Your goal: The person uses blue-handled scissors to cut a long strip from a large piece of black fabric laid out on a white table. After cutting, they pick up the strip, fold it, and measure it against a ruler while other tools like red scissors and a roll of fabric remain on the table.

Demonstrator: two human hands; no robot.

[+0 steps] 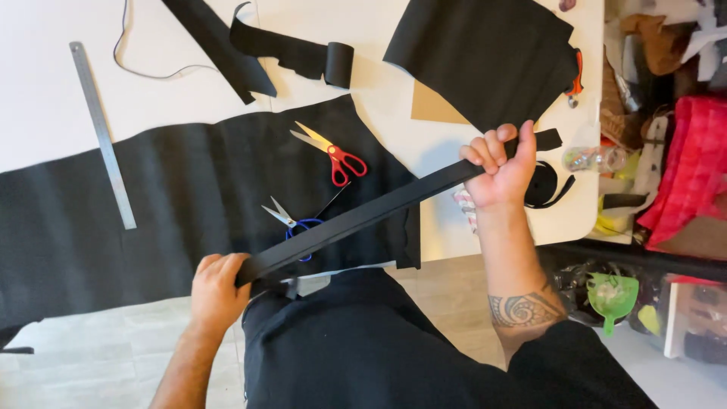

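Observation:
A long black strap (363, 216) stretches taut and diagonal between my two hands, above the table. My left hand (216, 291) grips its lower end near the table's front edge. My right hand (501, 168) is closed around its upper end, palm toward me, with a short tail sticking out past my thumb. Under the strap lies a large sheet of black fabric (151, 204) spread over the white table (60, 98). Red-handled scissors (333, 155) and blue-handled scissors (291, 220) rest on that fabric.
A metal ruler (102, 132) lies at the left. Black fabric pieces (485, 53), a rolled black strip (337, 64), brown card (435, 106) and a thin cord (144, 68) sit farther back. A coil of black webbing (545, 185) is by the right edge. Cluttered bins stand right.

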